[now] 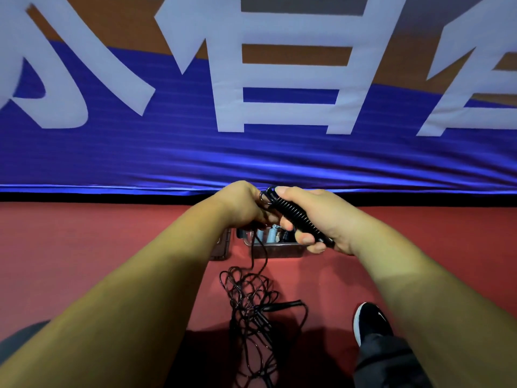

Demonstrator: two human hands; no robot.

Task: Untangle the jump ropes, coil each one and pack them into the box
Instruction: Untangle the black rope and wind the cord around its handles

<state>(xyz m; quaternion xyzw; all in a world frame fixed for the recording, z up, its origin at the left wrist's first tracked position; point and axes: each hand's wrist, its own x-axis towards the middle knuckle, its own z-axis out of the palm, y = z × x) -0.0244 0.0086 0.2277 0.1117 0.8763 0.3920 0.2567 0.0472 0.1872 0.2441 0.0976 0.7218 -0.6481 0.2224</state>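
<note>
Right hand (326, 215) grip closed round black ribbed jump-rope handle (297, 214); left hand (240, 205) grip closed on thin black cord (251, 301) at the handle's metal ring end. Cord drops into tangled pile on red floor (112, 233), just beside small open grey box (279, 251) holding coiled ropes

Black ribbed jump-rope handle (296, 217), frame centre, tilted, gripped in right hand (321, 214). Thin black cord (253, 253) drops from left hand (240, 205) into tangled heap (249, 303) on floor, lower centre. Small box (277, 250) on floor under hands, pale-blue handles (270, 236) inside.
</note>
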